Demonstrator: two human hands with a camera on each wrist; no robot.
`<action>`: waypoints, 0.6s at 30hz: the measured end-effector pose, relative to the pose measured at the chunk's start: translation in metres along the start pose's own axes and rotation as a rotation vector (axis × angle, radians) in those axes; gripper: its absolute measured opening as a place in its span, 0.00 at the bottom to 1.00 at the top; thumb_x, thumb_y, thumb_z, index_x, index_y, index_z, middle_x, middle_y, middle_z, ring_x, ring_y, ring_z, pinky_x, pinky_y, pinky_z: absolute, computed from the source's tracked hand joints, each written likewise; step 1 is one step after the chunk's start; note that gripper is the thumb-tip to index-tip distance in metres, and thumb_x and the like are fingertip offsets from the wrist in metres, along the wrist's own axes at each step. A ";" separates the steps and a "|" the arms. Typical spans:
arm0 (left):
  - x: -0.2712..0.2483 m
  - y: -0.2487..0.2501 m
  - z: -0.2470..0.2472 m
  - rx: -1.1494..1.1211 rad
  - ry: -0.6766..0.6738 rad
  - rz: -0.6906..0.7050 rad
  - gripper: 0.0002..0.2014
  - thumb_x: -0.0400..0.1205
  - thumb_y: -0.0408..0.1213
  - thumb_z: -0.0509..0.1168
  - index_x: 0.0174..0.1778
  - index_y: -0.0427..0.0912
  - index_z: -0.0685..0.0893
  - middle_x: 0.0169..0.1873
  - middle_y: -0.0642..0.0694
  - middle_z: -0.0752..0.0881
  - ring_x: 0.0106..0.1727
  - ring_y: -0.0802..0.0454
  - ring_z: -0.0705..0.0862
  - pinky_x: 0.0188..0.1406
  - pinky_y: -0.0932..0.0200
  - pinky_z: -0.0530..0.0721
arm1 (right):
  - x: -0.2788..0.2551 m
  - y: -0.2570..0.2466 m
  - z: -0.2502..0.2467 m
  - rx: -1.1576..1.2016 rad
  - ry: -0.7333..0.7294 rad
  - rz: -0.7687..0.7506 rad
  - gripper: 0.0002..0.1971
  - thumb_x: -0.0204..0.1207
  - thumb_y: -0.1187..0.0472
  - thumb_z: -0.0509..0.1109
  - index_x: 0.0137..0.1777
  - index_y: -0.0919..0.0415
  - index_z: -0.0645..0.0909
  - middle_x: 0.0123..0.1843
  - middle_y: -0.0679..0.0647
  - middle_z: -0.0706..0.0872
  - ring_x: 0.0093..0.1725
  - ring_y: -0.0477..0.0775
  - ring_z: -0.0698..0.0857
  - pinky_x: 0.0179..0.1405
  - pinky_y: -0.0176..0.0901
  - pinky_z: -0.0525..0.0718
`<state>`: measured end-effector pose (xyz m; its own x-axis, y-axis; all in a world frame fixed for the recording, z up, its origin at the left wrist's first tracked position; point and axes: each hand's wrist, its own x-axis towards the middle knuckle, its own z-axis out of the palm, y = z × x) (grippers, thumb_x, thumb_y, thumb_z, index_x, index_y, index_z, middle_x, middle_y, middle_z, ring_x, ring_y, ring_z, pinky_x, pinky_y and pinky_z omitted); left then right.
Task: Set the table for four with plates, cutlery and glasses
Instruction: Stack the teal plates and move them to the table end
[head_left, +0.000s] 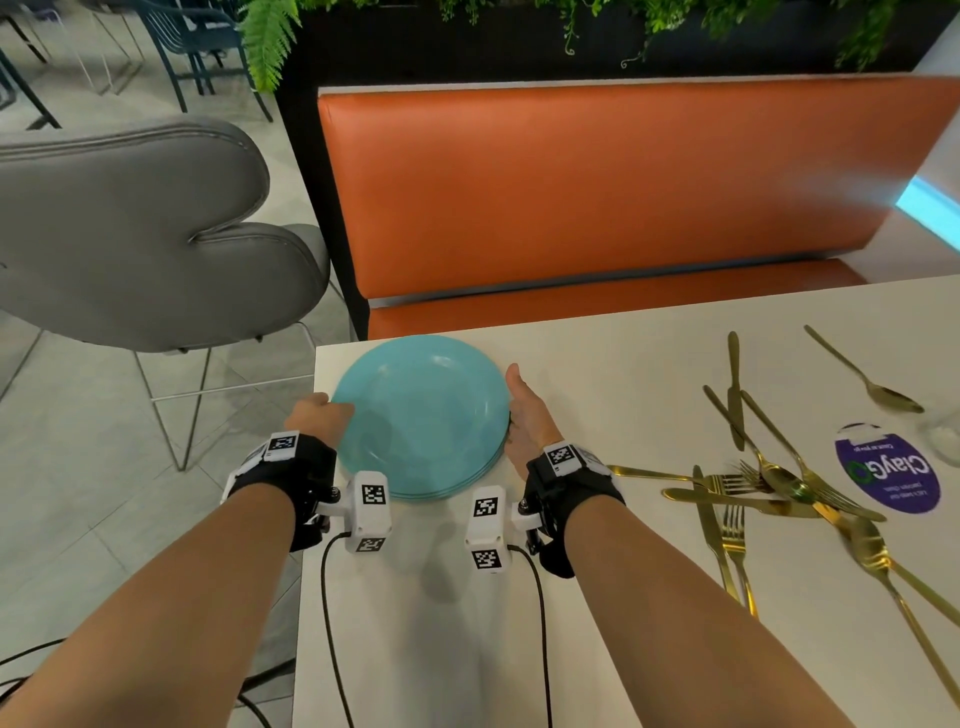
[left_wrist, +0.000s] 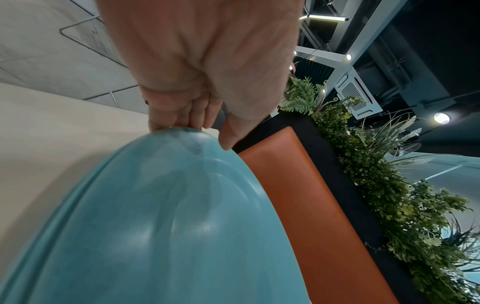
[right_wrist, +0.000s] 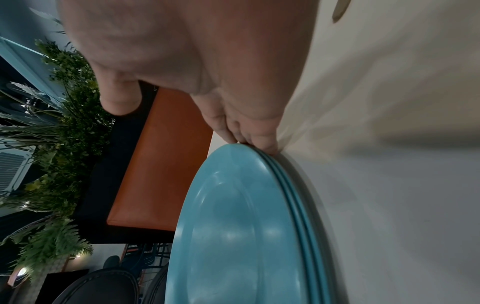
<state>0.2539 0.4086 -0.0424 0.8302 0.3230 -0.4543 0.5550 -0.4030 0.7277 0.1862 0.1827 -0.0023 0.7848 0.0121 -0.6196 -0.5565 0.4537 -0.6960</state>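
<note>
Plates (head_left: 421, 410), turquoise and stacked, sit at the near left corner of the white worktop (head_left: 597, 597), caught between the two hands. Left hand (head_left: 318, 415) grips the stack's left rim: its fingers (left_wrist: 179, 115) curl down under the edge at the worktop's border while the thumb (left_wrist: 228, 131) lies on the rim's upper face. Right hand (head_left: 527, 415) grips the opposite rim, its fingers (right_wrist: 244, 131) tucked against and under the layered edges, the thumb (right_wrist: 119, 98) raised clear above the top plate. In the right wrist view three rims show, one upon another; whether more lie beneath cannot be told. To the right of the right hand's fingers, well apart from the stack, gold cutlery (head_left: 769, 483) lies in a loose crossed heap of forks, knives and spoons, partly over a purple round sticker (head_left: 888, 473). Beyond the fingertips stands an orange bench (head_left: 597, 208), and left of the left hand a grey chair (head_left: 140, 228).
</note>
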 end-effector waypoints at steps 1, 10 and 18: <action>0.000 0.000 -0.001 -0.011 0.000 -0.002 0.26 0.78 0.30 0.65 0.73 0.30 0.72 0.69 0.32 0.78 0.69 0.35 0.77 0.70 0.47 0.76 | 0.000 0.000 0.000 -0.013 -0.007 0.005 0.33 0.81 0.36 0.48 0.75 0.59 0.72 0.69 0.58 0.81 0.49 0.52 0.84 0.40 0.43 0.82; -0.003 -0.002 -0.002 -0.011 0.014 0.029 0.21 0.79 0.28 0.63 0.68 0.25 0.75 0.65 0.29 0.80 0.62 0.35 0.81 0.69 0.44 0.77 | -0.003 -0.002 0.002 -0.070 -0.007 0.005 0.36 0.80 0.34 0.49 0.76 0.62 0.72 0.71 0.61 0.80 0.48 0.52 0.85 0.35 0.41 0.83; -0.013 0.002 -0.005 0.084 0.015 -0.008 0.24 0.80 0.32 0.61 0.73 0.32 0.72 0.69 0.33 0.78 0.70 0.35 0.77 0.69 0.49 0.75 | -0.012 -0.005 0.003 -0.128 0.040 0.012 0.35 0.81 0.36 0.51 0.76 0.62 0.70 0.65 0.57 0.83 0.53 0.53 0.84 0.45 0.43 0.83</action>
<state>0.2444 0.4082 -0.0323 0.8250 0.3395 -0.4518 0.5649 -0.4706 0.6778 0.1801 0.1832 0.0095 0.7676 -0.0200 -0.6406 -0.5981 0.3367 -0.7272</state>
